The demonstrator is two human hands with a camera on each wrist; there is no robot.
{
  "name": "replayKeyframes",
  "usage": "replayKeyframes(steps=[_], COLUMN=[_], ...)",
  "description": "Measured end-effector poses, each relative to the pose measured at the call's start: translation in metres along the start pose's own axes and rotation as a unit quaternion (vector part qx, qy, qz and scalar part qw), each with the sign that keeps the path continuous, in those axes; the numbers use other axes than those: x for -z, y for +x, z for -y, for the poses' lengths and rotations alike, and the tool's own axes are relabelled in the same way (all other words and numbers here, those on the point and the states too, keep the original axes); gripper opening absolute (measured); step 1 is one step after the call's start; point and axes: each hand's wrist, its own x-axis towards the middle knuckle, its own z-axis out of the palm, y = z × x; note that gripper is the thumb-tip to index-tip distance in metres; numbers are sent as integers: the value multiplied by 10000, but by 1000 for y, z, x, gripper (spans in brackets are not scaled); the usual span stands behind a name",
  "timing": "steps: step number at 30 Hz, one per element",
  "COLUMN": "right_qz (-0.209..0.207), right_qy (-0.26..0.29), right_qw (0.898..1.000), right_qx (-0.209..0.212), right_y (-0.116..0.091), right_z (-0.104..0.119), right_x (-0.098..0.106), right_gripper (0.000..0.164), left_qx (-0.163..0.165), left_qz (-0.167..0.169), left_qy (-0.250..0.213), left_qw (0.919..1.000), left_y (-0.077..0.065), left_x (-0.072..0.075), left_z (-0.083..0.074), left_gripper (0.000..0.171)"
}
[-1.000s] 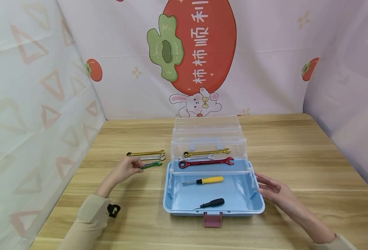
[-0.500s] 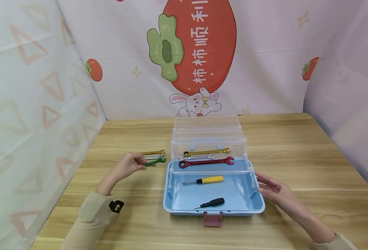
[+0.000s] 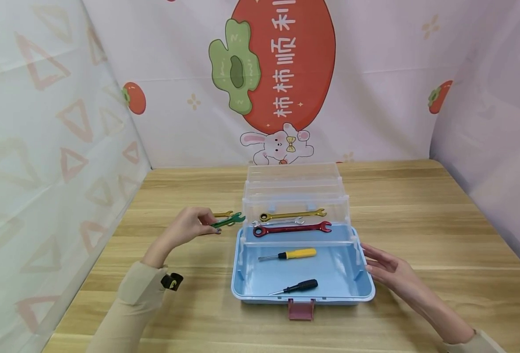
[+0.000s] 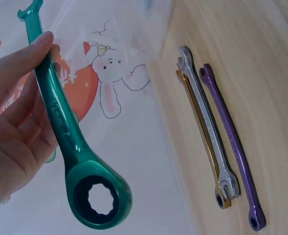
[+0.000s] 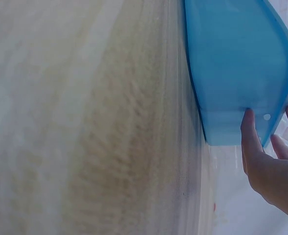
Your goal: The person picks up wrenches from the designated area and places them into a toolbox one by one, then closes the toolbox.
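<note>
At six o'clock from the middle of the blue box [image 3: 339, 279], twelve being away from the person, a mauve latch [image 3: 301, 310] is seen; just inside the near wall a black screwdriver [image 3: 305, 285] is laid, and farther in a yellow screwdriver [image 3: 300, 253]. At three o'clock the outer end wall is touched by the right hand [image 3: 394, 272], its fingers extended and loose. In the right wrist view one fingertip is seen against that wall.

At ten o'clock, beside the box, is found the green wrench [image 4: 60, 115], glossy and metallic, its shank engraved, its ring end toothed inside. It is pinched between the thumb and fingers of the left hand [image 3: 191, 228], raised off the table [image 3: 419, 206]. The ring end, hidden in the head view, is fully shown in the left wrist view, as are a gold wrench [image 4: 207, 149], a silver wrench [image 4: 206, 120] and a purple wrench [image 4: 236, 144] on the table.

Toward twelve o'clock, among clear trays [image 3: 293, 172], a red wrench [image 3: 292, 229], a second silver wrench [image 3: 277, 223] and a second gold wrench [image 3: 293, 214] are seen; beyond, a printed backdrop [image 3: 171, 127] is hung.
</note>
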Motion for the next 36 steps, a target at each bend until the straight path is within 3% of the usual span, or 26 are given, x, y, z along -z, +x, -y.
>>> replayKeyframes(steps=[9, 16, 23, 30, 36], right_qz=[-14, 2, 59, 115, 141], right_qy=[41, 88, 192, 323, 432], right_qw=[10000, 9999, 9998, 9993, 9985], right_qx=[-54, -91, -16, 131, 312], right_y=[-1, -1, -1, -1, 0], right_z=[-1, 0, 0, -1, -4], right_x=[1, 1, 1, 1, 2], right_gripper=[59, 60, 59, 57, 53], left_qx=[-8, -234, -212, -567, -672], left_qz=[208, 335, 442, 511, 715], left_qy=[-102, 49, 113, 432, 474], left_qw=[9997, 9992, 9987, 9961, 9940], left_y=[15, 28, 40, 53, 64], left_x=[0, -2, -6, -11, -16], left_z=[-15, -29, -44, -58, -73], left_gripper=[9, 7, 7, 9, 9])
